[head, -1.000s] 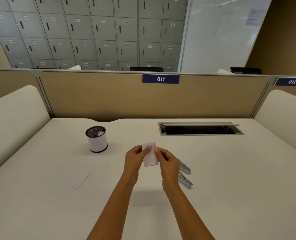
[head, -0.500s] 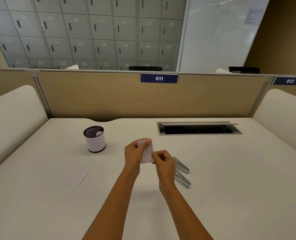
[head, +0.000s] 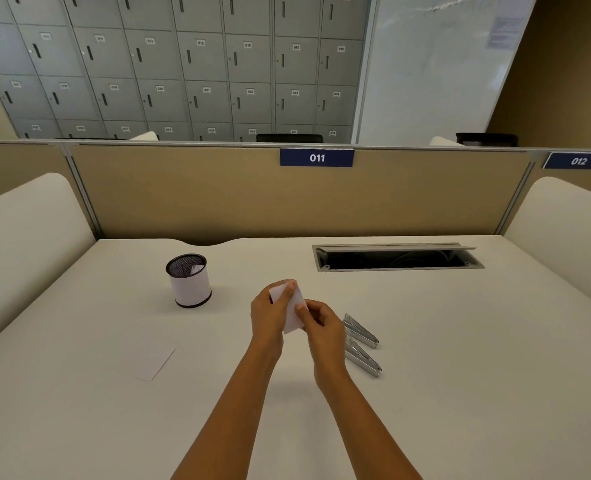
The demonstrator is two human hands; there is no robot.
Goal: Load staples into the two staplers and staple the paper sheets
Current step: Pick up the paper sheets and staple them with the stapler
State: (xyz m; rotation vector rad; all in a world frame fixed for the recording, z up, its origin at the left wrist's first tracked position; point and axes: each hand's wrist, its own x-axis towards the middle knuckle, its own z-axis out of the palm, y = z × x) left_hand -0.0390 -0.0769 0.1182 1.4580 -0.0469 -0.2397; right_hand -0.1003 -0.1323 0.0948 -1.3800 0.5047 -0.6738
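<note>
Both hands hold a small white paper sheet above the middle of the white desk. My left hand pinches its top left corner with thumb and fingers. My right hand grips its right edge lower down. The sheet is tilted. Two silver metal staplers lie side by side on the desk just right of my right hand, partly hidden behind it. Another white paper sheet lies flat on the desk to the left.
A black mesh pen cup wrapped in white paper stands at the left rear, with a white slip inside. An open cable tray is set into the desk at the back right. A tan partition closes the far edge, padded white dividers the sides.
My right hand slid down from the sheet's top edge to its right side, and the sheet tilted in my hands. The staplers and the flat sheet stayed put.
</note>
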